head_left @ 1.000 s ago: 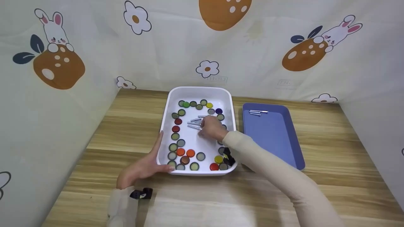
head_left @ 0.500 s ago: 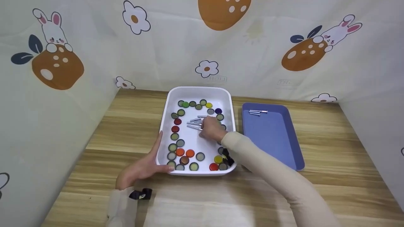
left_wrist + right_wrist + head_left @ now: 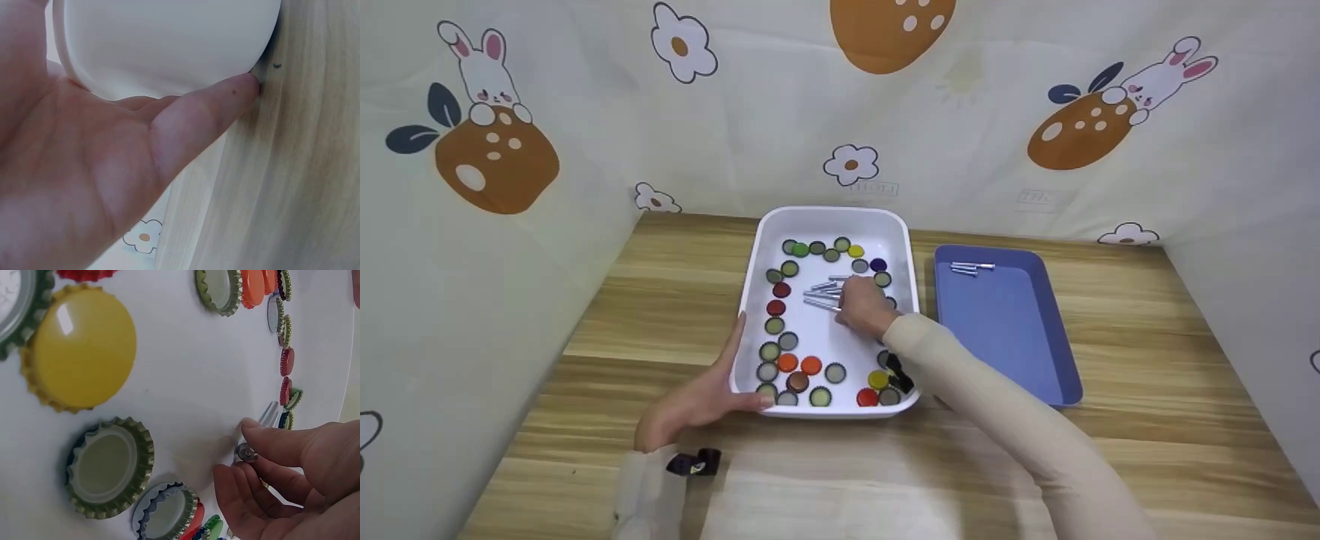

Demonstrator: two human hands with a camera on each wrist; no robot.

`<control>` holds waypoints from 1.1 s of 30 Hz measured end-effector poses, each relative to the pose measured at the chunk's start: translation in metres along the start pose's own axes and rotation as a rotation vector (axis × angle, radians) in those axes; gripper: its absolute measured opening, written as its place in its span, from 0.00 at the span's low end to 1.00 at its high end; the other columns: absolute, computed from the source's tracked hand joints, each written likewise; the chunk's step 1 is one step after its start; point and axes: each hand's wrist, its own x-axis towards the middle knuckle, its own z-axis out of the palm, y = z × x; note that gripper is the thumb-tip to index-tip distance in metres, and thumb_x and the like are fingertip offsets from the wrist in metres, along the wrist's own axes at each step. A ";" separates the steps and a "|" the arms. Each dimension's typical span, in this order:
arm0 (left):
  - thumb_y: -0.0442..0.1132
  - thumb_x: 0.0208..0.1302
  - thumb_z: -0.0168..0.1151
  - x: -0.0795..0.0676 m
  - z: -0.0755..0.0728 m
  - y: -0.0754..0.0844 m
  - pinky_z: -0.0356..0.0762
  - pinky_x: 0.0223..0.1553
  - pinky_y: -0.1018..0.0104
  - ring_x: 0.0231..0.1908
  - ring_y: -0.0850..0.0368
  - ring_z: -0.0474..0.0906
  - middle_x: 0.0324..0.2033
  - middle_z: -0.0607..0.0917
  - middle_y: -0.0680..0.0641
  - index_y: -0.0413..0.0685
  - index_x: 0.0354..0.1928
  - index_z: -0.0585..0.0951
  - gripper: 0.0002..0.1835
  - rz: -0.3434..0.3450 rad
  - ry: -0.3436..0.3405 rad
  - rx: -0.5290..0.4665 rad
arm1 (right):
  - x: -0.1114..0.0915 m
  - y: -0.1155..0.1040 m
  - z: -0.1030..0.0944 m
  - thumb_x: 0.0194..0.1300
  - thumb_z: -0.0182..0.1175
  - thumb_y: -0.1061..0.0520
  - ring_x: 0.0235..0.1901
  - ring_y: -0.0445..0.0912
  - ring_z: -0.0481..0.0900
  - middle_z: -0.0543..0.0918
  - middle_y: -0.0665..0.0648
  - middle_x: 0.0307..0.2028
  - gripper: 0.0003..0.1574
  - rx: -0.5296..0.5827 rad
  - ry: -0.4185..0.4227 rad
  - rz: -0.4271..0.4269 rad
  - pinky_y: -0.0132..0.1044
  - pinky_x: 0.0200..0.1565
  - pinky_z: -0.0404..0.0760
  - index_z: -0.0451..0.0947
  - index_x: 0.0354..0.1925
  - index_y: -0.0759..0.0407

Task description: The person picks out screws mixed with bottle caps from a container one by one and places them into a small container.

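My right hand point(image 3: 864, 306) reaches into the white tray point(image 3: 835, 409). In the right wrist view its thumb and fingers pinch a metal screw point(image 3: 246, 453), with the round head toward the camera. Several other silver screws point(image 3: 821, 294) lie just left of that hand on the tray floor, partly hidden by it. My left hand point(image 3: 701, 397) rests against the near left corner of the tray. Its thumb lies along the near side and its straight fingers along the left side, partly hidden in the left wrist view point(image 3: 101, 163). Several bottle caps point(image 3: 811, 365) lie around the tray floor.
A blue tray point(image 3: 997, 330) stands to the right on the wooden table point(image 3: 1140, 360), with a few silver screws point(image 3: 971, 267) near its far left corner. Behind the table hangs a printed cloth point(image 3: 765, 112). The right sleeve point(image 3: 997, 405) crosses the white tray's right rim.
The right forearm has shifted slightly to the left, while the right hand stays at the screws. The left hand and both trays keep their places.
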 end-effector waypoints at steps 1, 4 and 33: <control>0.42 0.58 0.74 0.000 0.000 0.000 0.48 0.77 0.51 0.61 0.47 0.73 0.78 0.50 0.38 0.62 0.77 0.22 0.70 0.011 -0.001 -0.004 | 0.000 0.000 0.001 0.58 0.70 0.62 0.43 0.54 0.86 0.90 0.63 0.39 0.11 0.001 0.002 0.000 0.43 0.47 0.85 0.87 0.39 0.68; 0.42 0.58 0.73 0.000 0.000 0.000 0.48 0.76 0.53 0.61 0.47 0.72 0.79 0.48 0.38 0.62 0.78 0.23 0.69 0.032 -0.005 -0.026 | 0.001 0.000 0.001 0.58 0.70 0.62 0.43 0.54 0.86 0.90 0.63 0.40 0.11 0.011 -0.001 0.008 0.43 0.47 0.85 0.87 0.40 0.68; 0.43 0.58 0.74 0.001 0.000 -0.001 0.41 0.77 0.44 0.62 0.46 0.70 0.78 0.51 0.38 0.62 0.78 0.23 0.69 0.008 -0.002 -0.004 | -0.001 -0.006 -0.009 0.64 0.54 0.68 0.30 0.49 0.72 0.86 0.66 0.40 0.11 -0.127 -0.063 -0.053 0.40 0.34 0.77 0.80 0.42 0.70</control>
